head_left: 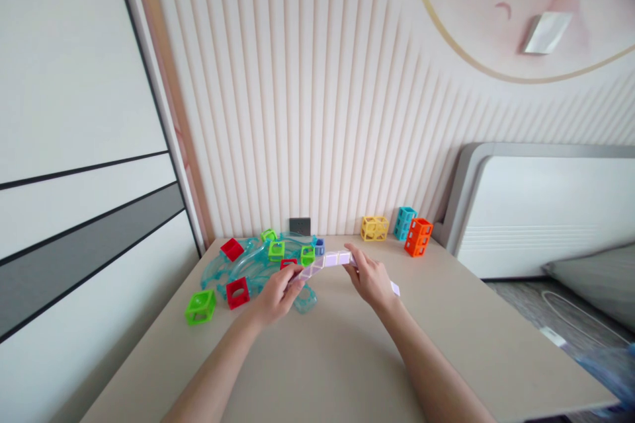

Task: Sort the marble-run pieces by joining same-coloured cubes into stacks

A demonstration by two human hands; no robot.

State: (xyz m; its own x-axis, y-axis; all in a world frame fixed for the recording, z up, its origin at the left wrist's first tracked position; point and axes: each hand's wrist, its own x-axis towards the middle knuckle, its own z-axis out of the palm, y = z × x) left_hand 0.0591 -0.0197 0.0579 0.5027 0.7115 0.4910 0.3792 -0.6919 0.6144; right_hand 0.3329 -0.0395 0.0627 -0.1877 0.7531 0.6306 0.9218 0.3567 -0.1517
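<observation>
A pale purple strip of linked square and triangular tiles [331,259] is held in the air above the table, bending a little along its length. My left hand [276,294] pinches its left end between thumb and fingers. Around the right part closes my right hand [371,279], and a purple end [395,288] shows past that hand's outer side. Just behind my left hand lie clear teal curved tracks [255,261], a red cube frame [238,293] and a green cube frame [307,254].
More blocks lie at the left, including a green cube [200,307] and a red one [231,249]. Along the wall stand yellow [374,228], blue [405,223] and orange [418,236] block frames. A black socket [300,226] is behind the beige table [327,357].
</observation>
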